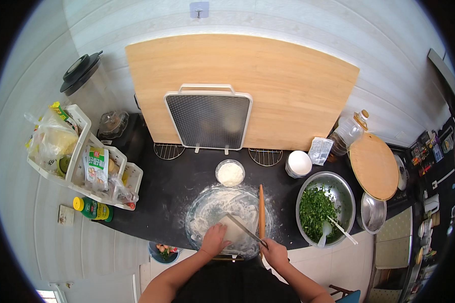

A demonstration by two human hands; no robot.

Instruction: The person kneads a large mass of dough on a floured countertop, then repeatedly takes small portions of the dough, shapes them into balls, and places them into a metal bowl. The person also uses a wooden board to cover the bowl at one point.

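My right hand (275,253) is closed round the handle of a knife (247,232), whose long blade slants up and left over a flattened piece of pale dough (233,233). At the left edge of that dough rests my left hand (215,240), thumb and fingers apart, steadying it from above. Both hands work over a round clear board (199,211) dusted with flour. Along its right side lies a wooden rolling pin (261,212). Just beyond the board stands a small clear bowl of flour (230,173).
At right, a steel bowl (350,199) holds chopped greens, a white spoon and chopsticks. Behind it are white bowls (299,164), an oil bottle (350,132) and a round wooden board (373,166). A white rack (81,174) stands left; large boards (288,91) lean on the wall.
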